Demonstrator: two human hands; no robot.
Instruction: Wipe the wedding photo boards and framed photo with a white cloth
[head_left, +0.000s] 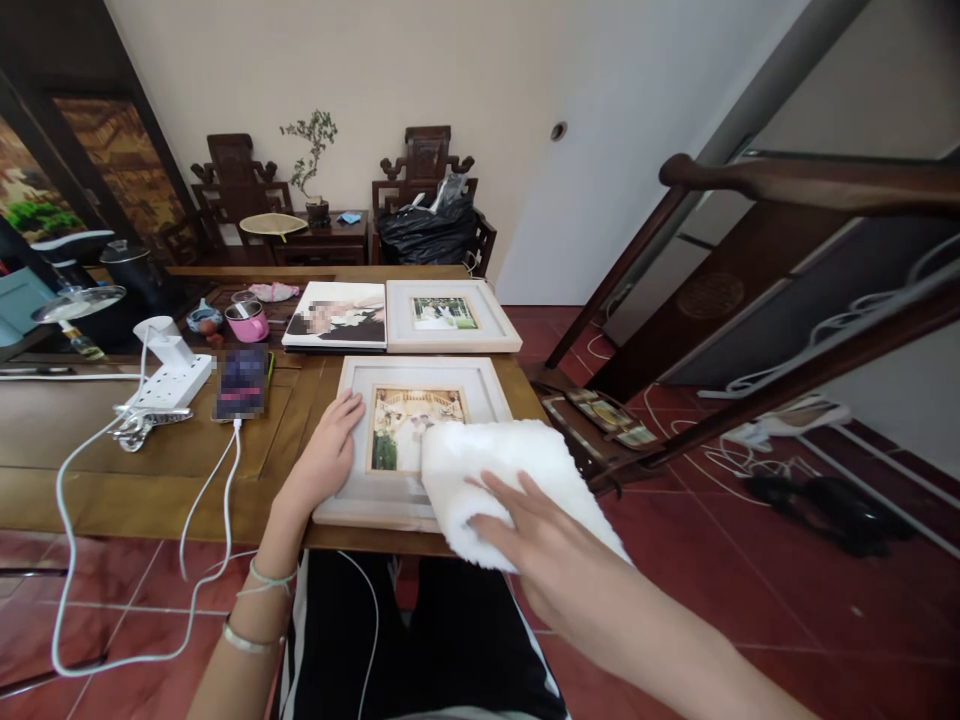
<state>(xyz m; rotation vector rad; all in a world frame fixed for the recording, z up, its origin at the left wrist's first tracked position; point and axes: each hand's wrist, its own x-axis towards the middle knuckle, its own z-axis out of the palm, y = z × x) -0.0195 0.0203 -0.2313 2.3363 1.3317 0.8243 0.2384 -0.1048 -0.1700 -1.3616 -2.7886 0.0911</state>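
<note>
A pale wooden picture frame [346, 500] with a photo in a wide mat lies flat at the table's near edge. My left hand [330, 450] rests along the frame's left side, its fingers closed over the edge. A fluffy white cloth [517, 450] covers the frame's right and lower right part and hangs past the table edge. My right hand [525, 520] presses on this cloth, with thumb and fingers gripping a fold of it. The frame's lower right corner is hidden under the cloth.
Behind lie a second picture frame [491, 315] and a photo album [337, 318]. To the left are a phone [240, 385] on a charging cable, a white power strip [176, 385] and a pink mug [247, 322]. A wooden chair [810, 190] stands at right.
</note>
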